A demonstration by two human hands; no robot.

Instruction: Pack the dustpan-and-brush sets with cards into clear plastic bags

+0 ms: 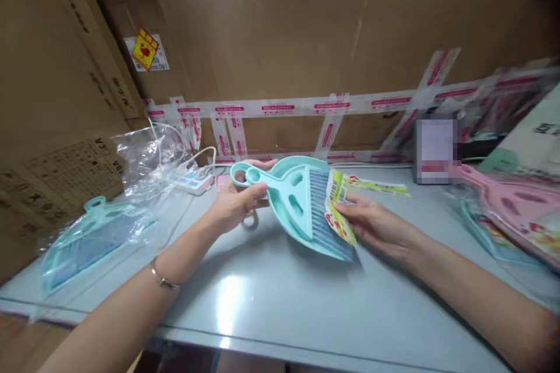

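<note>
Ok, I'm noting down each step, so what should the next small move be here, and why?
I'd probably have the right hand settle the printed card against the bristles: it grips the card right there, while the left hand holds the turquoise brush and dustpan at the handle end.

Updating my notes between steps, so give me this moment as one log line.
left hand: holds teal brush and dustpan | right hand: touches printed label at bristles | left side: bagged teal set
</note>
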